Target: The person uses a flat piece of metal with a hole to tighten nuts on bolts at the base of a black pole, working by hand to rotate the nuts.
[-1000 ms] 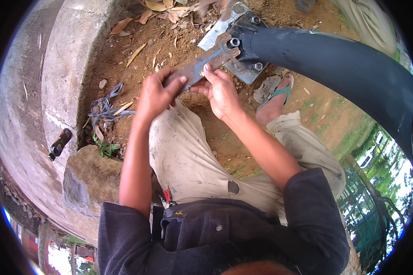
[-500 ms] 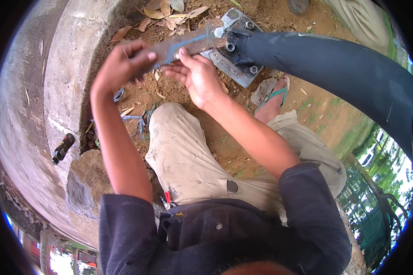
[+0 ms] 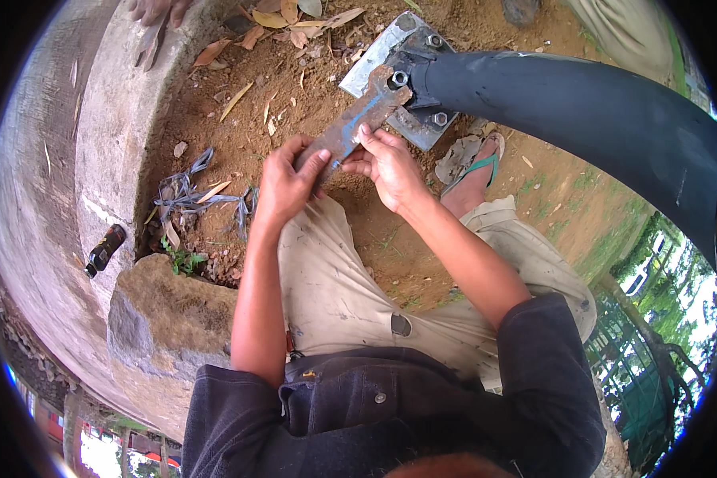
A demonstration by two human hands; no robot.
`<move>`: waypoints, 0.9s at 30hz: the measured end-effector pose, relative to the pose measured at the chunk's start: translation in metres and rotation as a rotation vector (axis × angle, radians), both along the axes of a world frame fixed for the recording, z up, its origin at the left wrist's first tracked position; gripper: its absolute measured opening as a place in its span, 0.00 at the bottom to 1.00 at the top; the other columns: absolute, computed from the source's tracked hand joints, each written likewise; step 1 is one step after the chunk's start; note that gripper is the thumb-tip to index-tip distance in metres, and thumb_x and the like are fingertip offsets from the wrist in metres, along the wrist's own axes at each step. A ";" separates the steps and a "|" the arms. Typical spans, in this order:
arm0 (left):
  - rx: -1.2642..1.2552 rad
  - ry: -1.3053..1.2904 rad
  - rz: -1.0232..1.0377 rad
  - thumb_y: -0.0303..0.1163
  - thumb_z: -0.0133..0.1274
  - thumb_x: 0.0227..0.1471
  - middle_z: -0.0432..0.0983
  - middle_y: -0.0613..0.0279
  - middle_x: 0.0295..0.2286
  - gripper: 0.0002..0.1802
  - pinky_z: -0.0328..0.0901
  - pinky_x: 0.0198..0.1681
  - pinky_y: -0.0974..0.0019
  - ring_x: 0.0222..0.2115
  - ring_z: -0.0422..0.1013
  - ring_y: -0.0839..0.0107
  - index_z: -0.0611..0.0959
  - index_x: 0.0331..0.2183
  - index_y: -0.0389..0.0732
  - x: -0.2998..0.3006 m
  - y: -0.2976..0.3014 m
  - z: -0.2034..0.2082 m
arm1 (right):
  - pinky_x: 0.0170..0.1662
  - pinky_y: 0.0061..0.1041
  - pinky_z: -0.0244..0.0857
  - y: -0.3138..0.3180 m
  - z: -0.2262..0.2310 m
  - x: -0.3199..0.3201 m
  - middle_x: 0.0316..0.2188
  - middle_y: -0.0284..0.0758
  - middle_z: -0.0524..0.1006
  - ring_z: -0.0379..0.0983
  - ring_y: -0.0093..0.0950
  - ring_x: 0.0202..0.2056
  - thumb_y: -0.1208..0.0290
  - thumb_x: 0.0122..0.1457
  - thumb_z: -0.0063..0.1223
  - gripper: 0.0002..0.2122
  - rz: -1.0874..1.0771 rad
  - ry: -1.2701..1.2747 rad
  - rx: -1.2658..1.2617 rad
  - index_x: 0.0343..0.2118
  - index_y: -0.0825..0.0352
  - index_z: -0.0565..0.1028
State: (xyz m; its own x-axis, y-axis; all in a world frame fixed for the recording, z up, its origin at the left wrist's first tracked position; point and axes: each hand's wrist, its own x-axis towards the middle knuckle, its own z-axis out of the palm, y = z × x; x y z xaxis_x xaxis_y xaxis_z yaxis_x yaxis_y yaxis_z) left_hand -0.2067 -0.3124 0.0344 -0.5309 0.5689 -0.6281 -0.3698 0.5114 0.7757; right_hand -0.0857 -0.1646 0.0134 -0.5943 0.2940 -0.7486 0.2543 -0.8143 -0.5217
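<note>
Dirt, wrench partly hidden, pole cropped

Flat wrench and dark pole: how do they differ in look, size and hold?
The wrench is rusty brown with blue marks; the pole is nearly black. The wrench is flat and slim, while the pole is rounded and much thicker. The left hand and right hand hold the wrench; neither holds the pole. Both are long, with one end at the metal base plate.

Rusty wrench — lower end partly behind the left grip
</note>
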 end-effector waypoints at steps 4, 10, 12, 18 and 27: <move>-0.074 0.018 -0.279 0.40 0.60 0.61 0.76 0.66 0.22 0.18 0.66 0.18 0.74 0.16 0.71 0.79 0.83 0.43 0.35 -0.071 0.017 0.011 | 0.44 0.26 0.78 0.001 -0.003 -0.025 0.38 0.38 0.80 0.80 0.26 0.37 0.64 0.70 0.51 0.11 -0.089 0.095 -0.108 0.41 0.68 0.75; -0.094 0.162 -0.743 0.47 0.60 0.59 0.78 0.65 0.21 0.21 0.67 0.16 0.74 0.15 0.71 0.79 0.85 0.44 0.39 -0.191 0.091 -0.005 | 0.51 0.27 0.78 0.001 -0.007 -0.091 0.44 0.44 0.78 0.80 0.35 0.45 0.69 0.71 0.46 0.10 -0.404 0.230 -0.257 0.46 0.71 0.71; -0.089 0.086 -0.892 0.46 0.60 0.59 0.79 0.68 0.22 0.21 0.65 0.17 0.74 0.17 0.70 0.81 0.85 0.46 0.40 -0.213 0.115 -0.009 | 0.52 0.28 0.78 -0.003 -0.010 -0.102 0.44 0.44 0.78 0.80 0.35 0.45 0.68 0.71 0.46 0.10 -0.484 0.203 -0.277 0.46 0.71 0.71; -0.026 0.173 -0.575 0.45 0.63 0.57 0.77 0.68 0.21 0.20 0.65 0.20 0.73 0.18 0.70 0.79 0.87 0.42 0.38 -0.172 0.045 0.003 | 0.48 0.27 0.79 -0.015 0.008 -0.084 0.40 0.44 0.80 0.81 0.32 0.42 0.67 0.71 0.48 0.11 -0.268 0.209 -0.167 0.45 0.73 0.71; 0.018 -0.036 -0.004 0.35 0.61 0.61 0.77 0.64 0.21 0.13 0.66 0.19 0.72 0.17 0.71 0.79 0.82 0.40 0.34 -0.013 -0.005 -0.010 | 0.33 0.20 0.72 -0.013 -0.002 -0.011 0.31 0.32 0.80 0.77 0.21 0.27 0.61 0.71 0.49 0.12 -0.037 -0.041 0.079 0.38 0.66 0.76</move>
